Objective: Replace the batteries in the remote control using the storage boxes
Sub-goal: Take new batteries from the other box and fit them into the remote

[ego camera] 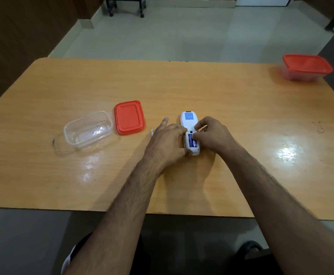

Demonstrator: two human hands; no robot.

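A white remote control [189,120] lies face down at the middle of the table, its battery bay uncovered. A blue battery [192,141] sits in the bay. My left hand [167,143] clasps the remote's near left side, index finger stretched out. My right hand [211,134] rests on the remote's right side with its fingertips on the battery. A clear storage box [87,131] stands open and empty to the left, its red lid [129,117] flat beside it. A small white piece [152,132], perhaps the battery cover, peeks out by my left hand.
A second clear box with a red lid on it [306,66] stands at the table's far right corner. The wooden table [241,108] ends close to my body. Tiled floor and chair legs lie beyond the far edge.
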